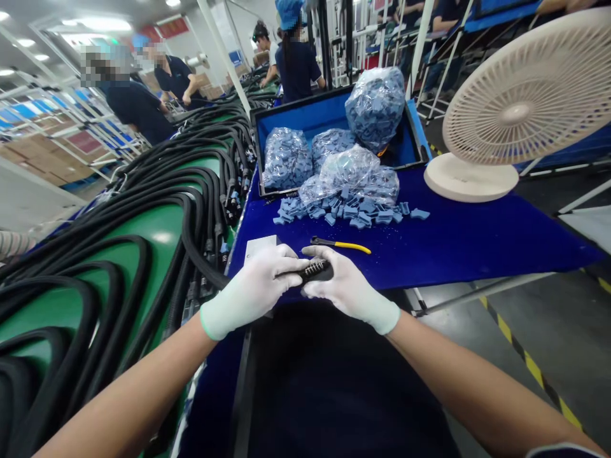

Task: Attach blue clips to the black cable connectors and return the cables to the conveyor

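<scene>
Both of my hands wear white gloves and meet over the near edge of the blue table [468, 242]. Between them is a black connector piece [315, 270] with a row of light ribs along its top. My left hand [252, 286] grips its left end, thumb and fingers closed. Around the right end curl the fingers of my right hand [348, 286]. A black hose [207, 270] runs up to my left hand from the left; whether it joins the connector is hidden. Just beyond my fingers lies a yellow-handled hand tool [352, 246]. Behind my left hand stands a pale metal block [260, 245].
Loose blue plastic clips [363, 213] and a clip-filled bag [351, 172] lie farther back, before a black-framed bin [329, 105] of more bags. A beige fan [515, 114] stands right. Black hoses cover the green conveyor [157, 229] at left. Several people work beyond.
</scene>
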`<state>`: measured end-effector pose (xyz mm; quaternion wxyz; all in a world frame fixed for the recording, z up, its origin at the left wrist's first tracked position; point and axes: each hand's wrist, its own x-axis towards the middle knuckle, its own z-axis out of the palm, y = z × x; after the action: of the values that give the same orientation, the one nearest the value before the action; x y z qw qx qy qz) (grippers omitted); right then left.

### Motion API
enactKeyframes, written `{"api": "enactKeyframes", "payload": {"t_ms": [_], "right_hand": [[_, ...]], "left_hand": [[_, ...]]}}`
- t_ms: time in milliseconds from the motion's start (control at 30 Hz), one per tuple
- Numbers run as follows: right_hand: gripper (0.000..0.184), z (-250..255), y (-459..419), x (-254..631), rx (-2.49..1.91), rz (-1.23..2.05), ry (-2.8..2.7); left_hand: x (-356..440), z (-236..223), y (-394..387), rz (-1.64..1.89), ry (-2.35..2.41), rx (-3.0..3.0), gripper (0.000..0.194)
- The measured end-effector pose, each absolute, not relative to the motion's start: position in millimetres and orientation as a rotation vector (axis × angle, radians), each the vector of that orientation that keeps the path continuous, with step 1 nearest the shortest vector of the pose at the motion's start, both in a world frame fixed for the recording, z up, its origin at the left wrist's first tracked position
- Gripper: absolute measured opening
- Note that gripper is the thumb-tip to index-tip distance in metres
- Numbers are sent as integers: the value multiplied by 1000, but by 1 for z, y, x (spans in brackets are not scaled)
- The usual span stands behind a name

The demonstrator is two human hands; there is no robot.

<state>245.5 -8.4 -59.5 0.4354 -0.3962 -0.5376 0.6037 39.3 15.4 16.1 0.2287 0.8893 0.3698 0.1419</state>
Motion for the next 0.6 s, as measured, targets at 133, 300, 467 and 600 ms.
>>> {"api": "enactKeyframes", "payload": {"t_ms": [133, 300, 467, 600], "right_hand": [[76, -57, -4, 247, -870, 1625, -1393], [73, -54, -2, 248, -857, 1534, -1473], [62, -48, 1, 244, -881, 1497, -1352], [43, -49, -10, 235, -840, 1390, -1113]], "left_hand": [[33, 9, 16, 437, 872, 2583, 26], [24, -8, 37, 480, 1015, 2251, 68], [30, -13, 28, 737, 1401, 2163, 83], [24, -17, -11, 998, 1558, 1923, 24]]}}
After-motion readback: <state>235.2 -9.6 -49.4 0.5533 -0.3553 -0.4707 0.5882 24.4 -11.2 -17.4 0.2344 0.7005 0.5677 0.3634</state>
